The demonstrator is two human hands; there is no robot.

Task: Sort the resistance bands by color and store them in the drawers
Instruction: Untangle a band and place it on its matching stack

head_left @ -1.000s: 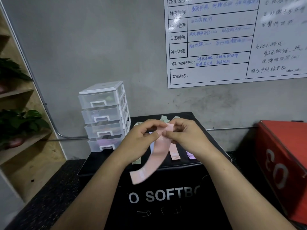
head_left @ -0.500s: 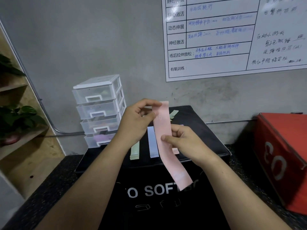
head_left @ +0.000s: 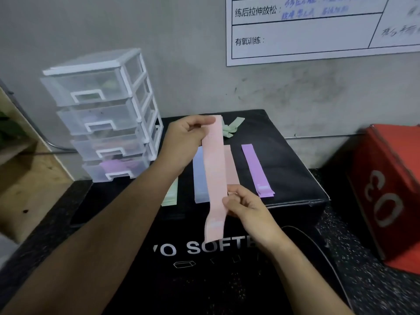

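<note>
I hold a pink resistance band (head_left: 214, 169) stretched lengthwise above the black soft box (head_left: 284, 155). My left hand (head_left: 184, 142) pinches its top end and my right hand (head_left: 245, 210) pinches it near the lower end. Flat on the box lie a light-green band (head_left: 171, 194), a blue band (head_left: 200, 178), a second pink band (head_left: 230, 164) and a purple band (head_left: 256, 171). A crumpled green band (head_left: 231, 127) lies at the box's back. The clear plastic drawer unit (head_left: 102, 114) stands at the box's left back corner, all drawers closed, purple showing in the bottom one.
A red box (head_left: 391, 192) marked 03 stands to the right. Wooden shelving (head_left: 22, 173) is at the left. A whiteboard (head_left: 318, 28) hangs on the grey wall behind. Dark speckled floor surrounds the black box.
My hands started close together on the band's end. The right hand has slid down the pink band, which now hangs straight between both hands. The view has dropped and moved closer.
</note>
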